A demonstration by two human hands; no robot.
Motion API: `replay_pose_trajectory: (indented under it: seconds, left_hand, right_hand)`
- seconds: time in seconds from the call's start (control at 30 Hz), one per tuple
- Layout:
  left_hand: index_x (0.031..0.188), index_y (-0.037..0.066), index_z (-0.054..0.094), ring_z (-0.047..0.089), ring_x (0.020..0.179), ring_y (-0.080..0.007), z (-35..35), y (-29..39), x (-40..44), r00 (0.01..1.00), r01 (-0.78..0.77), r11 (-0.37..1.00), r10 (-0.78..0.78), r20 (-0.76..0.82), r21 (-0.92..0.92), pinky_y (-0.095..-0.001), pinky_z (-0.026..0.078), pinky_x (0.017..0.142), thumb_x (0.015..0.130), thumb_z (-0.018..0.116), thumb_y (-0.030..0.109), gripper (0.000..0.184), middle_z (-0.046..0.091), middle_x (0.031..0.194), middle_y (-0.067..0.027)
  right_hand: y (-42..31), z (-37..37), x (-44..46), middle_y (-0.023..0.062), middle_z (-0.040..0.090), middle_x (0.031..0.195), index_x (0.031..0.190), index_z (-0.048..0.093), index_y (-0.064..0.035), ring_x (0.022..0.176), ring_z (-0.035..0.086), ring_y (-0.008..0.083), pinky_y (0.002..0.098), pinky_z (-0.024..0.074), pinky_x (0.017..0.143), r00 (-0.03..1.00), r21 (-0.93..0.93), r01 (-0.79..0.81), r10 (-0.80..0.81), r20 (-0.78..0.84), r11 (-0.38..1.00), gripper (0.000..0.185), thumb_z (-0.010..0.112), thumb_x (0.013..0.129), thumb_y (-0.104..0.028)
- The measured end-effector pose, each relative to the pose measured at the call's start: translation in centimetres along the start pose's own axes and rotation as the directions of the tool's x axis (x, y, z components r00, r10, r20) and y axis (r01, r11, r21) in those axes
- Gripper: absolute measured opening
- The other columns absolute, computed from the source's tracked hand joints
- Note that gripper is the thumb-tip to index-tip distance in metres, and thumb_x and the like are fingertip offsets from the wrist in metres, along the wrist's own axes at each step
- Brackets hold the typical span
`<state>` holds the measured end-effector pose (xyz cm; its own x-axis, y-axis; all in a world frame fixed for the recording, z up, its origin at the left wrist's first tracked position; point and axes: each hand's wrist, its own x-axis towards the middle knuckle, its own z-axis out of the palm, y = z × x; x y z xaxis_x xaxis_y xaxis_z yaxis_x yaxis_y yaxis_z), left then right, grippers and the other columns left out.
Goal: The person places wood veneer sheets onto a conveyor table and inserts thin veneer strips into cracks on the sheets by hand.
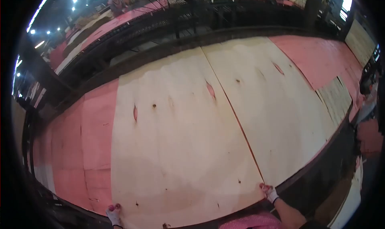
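Two large pale wood veneer sheets lie side by side on pink sheeting, with a narrow dark gap between them. My left hand (114, 215), in a light glove with bare fingertips, is closed at the near left corner of the left veneer sheet (180, 136). My right hand (269, 191), gloved the same way, has its fingers closed at the near edge, by the end of the gap. The right veneer sheet (276, 112) reaches toward the far right. Knots and split holes mark both sheets, with pink showing through the splits.
Pink sheets (96, 144) extend on the left, and another pink sheet (317, 54) at the far right. A small veneer piece (335, 98) lies on the right edge. A dark rail (160, 52) runs along the far side. Beyond it stand more pink-covered stacks.
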<state>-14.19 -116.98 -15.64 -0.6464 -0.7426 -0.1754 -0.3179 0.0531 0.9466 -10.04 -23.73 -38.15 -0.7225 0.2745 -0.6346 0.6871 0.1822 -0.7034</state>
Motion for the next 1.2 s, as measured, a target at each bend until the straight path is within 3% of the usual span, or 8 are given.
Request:
replay_pose_trajectory:
  seconds: [0.13, 0.23, 0.37, 0.43, 0.77, 0.93, 1.07, 1.2]
  left_hand:
    - [0.088, 0.003, 0.044, 0.06, 0.082, -0.0242, 0.5, -3.1, 0.7, 0.999, 0.021, 0.997, -0.024, 0.036, 0.074, -0.0409, 0.058, 0.078, 0.075, 0.057, -0.023, 0.032, 0.052, 0.087, -0.0086]
    - [0.09, 0.004, 0.048, 0.062, 0.085, -0.0237, 1.2, -4.8, 0.3, 0.995, 0.08, 0.996, -0.078, -0.057, 0.035, -0.0384, 0.057, 0.077, 0.074, 0.061, -0.021, 0.032, 0.056, 0.089, -0.0091]
    - [0.1, 0.002, 0.056, 0.066, 0.091, -0.03, 5.5, -1.4, -0.7, 0.977, 0.207, 0.888, -0.208, -0.044, 0.411, -0.0402, 0.057, 0.081, 0.074, 0.071, -0.003, 0.031, 0.064, 0.097, -0.0166]
    - [0.133, 0.0, 0.052, 0.063, 0.108, -0.0351, 8.7, 0.5, -0.2, 0.963, -0.266, -0.152, -0.092, 0.255, 0.952, -0.0482, 0.048, 0.096, 0.079, 0.065, 0.039, 0.067, 0.066, 0.117, -0.0223]
    - [0.15, 0.004, 0.032, 0.035, 0.14, -0.0418, 33.0, 4.7, -34.6, 0.591, -0.751, 0.226, -0.188, 0.785, 0.62, -0.0533, 0.029, 0.114, 0.078, 0.071, 0.046, 0.092, 0.042, 0.148, -0.025]
    - [0.147, 0.002, 0.039, 0.044, 0.135, -0.0382, 28.4, 1.5, -46.5, 0.683, -0.474, 0.385, -0.406, 0.607, 0.792, -0.0506, 0.036, 0.11, 0.076, 0.067, 0.043, 0.088, 0.046, 0.144, -0.0254]
    - [0.143, 0.005, 0.047, 0.059, 0.123, -0.0341, 22.7, -0.5, -56.1, 0.633, 0.278, 0.467, -0.747, 0.205, 0.84, -0.0412, 0.046, 0.105, 0.08, 0.064, 0.052, 0.081, 0.062, 0.132, -0.0217]
    - [0.137, 0.006, 0.054, 0.064, 0.114, -0.0353, 17.8, -7.3, -72.7, 0.536, 0.583, 0.314, -0.842, -0.064, 0.749, -0.043, 0.05, 0.1, 0.08, 0.063, 0.053, 0.075, 0.065, 0.127, -0.019]
  right_hand:
    - [2.0, -2.6, 1.8, 0.0063, 0.067, 0.089, 0.113, 0.065, -0.0018, 0.072, 0.065, 0.0173, 0.0306, 0.056, 0.064, 0.972, 0.761, -0.201, 0.026, 0.235, 0.616, 0.03, 0.063, 0.093, -0.023]
    - [-13.2, -2.9, -4.4, 0.0127, 0.072, 0.111, 0.112, 0.073, -0.011, 0.098, 0.07, 0.0301, 0.0411, 0.0541, 0.086, 0.995, -0.583, -0.101, 0.077, -0.066, 0.806, 0.045, 0.066, 0.086, -0.047]
    - [-18.0, -3.7, -2.7, 0.0149, 0.071, 0.112, 0.109, 0.075, -0.0156, 0.107, 0.066, 0.0338, 0.0459, 0.05, 0.092, 0.986, -0.906, 0.058, 0.116, 0.117, 0.419, 0.05, 0.053, 0.088, -0.057]
    - [-23.2, -2.3, -2.9, 0.0146, 0.072, 0.108, 0.107, 0.075, -0.0167, 0.107, 0.067, 0.0321, 0.0452, 0.0504, 0.092, 0.98, -0.982, 0.112, 0.148, 0.134, 0.15, 0.05, 0.054, 0.088, -0.057]
    - [-22.8, -1.6, 2.2, 0.011, 0.072, 0.096, 0.094, 0.075, -0.0148, 0.099, 0.068, 0.0297, 0.0475, 0.0501, 0.087, 0.964, -0.922, 0.209, -0.225, 0.139, 0.325, 0.042, 0.074, 0.067, -0.047]
    - [-19.8, -2.6, -1.4, 0.0103, 0.067, 0.081, 0.107, 0.063, -0.0056, 0.066, 0.068, 0.0235, 0.0383, 0.0551, 0.056, 0.982, -0.123, -0.049, 0.071, 0.178, 0.991, 0.037, 0.077, 0.081, -0.028]
    - [-12.5, -3.5, 4.8, 0.0074, 0.061, 0.066, 0.103, 0.058, -0.0046, 0.047, 0.059, 0.0173, 0.03, 0.0456, 0.037, 0.959, -0.162, 0.242, -0.211, 0.187, 0.956, 0.027, 0.073, 0.09, -0.023]
    - [-19.2, -3.8, 3.2, 0.0001, 0.058, 0.062, 0.091, 0.062, -0.0123, 0.043, 0.053, 0.0145, 0.0288, 0.0424, 0.037, 0.897, -0.235, -0.135, 0.219, 0.384, 0.963, 0.041, 0.068, 0.089, -0.053]
